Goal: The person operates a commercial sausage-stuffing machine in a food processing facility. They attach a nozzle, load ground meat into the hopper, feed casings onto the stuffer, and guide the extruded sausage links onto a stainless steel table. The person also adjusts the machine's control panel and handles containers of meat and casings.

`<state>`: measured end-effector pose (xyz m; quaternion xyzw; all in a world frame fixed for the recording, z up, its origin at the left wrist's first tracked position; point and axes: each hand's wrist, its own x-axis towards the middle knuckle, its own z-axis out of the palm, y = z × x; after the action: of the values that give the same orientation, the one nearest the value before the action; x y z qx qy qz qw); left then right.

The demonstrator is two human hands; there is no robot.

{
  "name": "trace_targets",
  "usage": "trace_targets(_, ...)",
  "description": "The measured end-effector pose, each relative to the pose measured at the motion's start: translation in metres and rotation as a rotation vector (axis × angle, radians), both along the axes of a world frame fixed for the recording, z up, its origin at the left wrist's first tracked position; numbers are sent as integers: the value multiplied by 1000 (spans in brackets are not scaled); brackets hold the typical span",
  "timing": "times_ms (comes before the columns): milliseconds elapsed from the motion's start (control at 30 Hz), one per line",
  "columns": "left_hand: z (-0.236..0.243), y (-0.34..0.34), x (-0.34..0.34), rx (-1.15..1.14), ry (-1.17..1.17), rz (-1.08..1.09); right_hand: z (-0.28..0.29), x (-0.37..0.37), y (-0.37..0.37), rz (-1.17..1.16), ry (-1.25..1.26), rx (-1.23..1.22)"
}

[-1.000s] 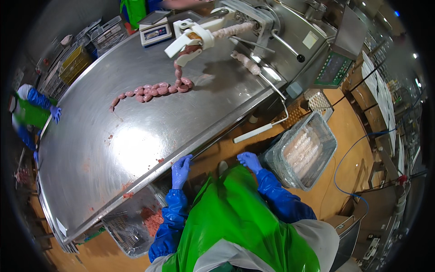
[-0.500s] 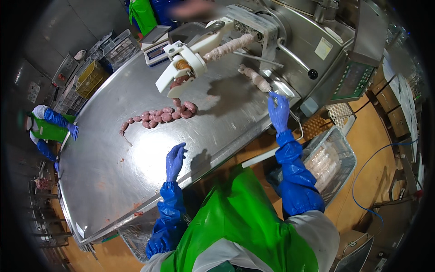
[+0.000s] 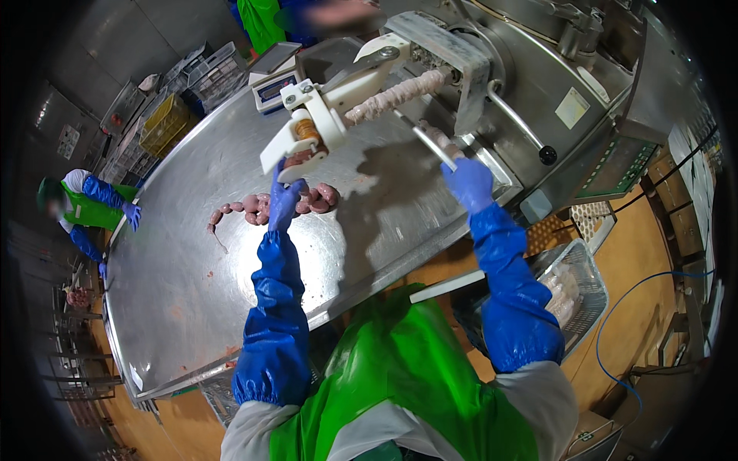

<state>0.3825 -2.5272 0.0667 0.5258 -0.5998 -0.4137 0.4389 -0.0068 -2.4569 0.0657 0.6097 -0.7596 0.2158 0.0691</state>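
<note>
My left hand reaches up beneath the white head of a sausage machine, fingers curled at the outlet where pink sausage emerges; what they hold is partly hidden. A chain of small pink sausages lies behind it on the steel table. My right hand is closed round the lower end of a thin metal rod, beside a bundle of pale casing at the machine's tray. More pale gathered casing sits on the tube feeding the head.
A co-worker in a green apron stands at the table's left edge. A scale and stacked crates are at the back. A control panel is on the right, above a grey crate of pale casings on the floor.
Both my hands have moved forward from the table's near edge, the left up to the machine head, the right to the rod. The rod has swung round and now slants over the tray.
</note>
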Motion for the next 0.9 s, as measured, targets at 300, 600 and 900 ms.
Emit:
trace_targets(300, -33, -43, 79, 168, 106, 53, 60, 101, -48, 474, -138, -317)
trace_targets(600, -22, -37, 89, 221, -171, -1, 82, 83, -133, 452, 427, -102)
trace_targets(900, -24, -49, 105, 156, -87, -37, -22, 75, -21, 192, 528, 204)
